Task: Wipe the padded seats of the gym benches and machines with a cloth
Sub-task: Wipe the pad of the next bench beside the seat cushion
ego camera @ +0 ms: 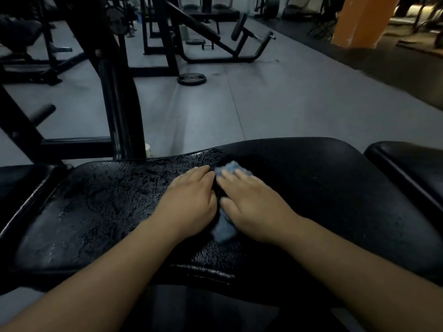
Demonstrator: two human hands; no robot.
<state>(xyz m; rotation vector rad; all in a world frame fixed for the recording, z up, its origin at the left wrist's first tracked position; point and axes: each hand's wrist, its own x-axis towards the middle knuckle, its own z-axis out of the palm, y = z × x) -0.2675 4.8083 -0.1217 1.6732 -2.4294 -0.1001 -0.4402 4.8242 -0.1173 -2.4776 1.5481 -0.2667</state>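
Observation:
A wide black padded bench seat fills the lower half of the head view, its left and middle surface wet and beaded with droplets. A blue cloth lies on the middle of the seat, showing past my fingertips and between my wrists. My left hand lies flat with straight fingers on the cloth's left side. My right hand presses flat on its right side, fingers spread. Most of the cloth is hidden under both palms.
A second black pad adjoins at the right, another at the left. A black machine frame stands behind the seat, a small pale cup at its foot. A weight plate lies on the grey floor. An orange pillar stands far right.

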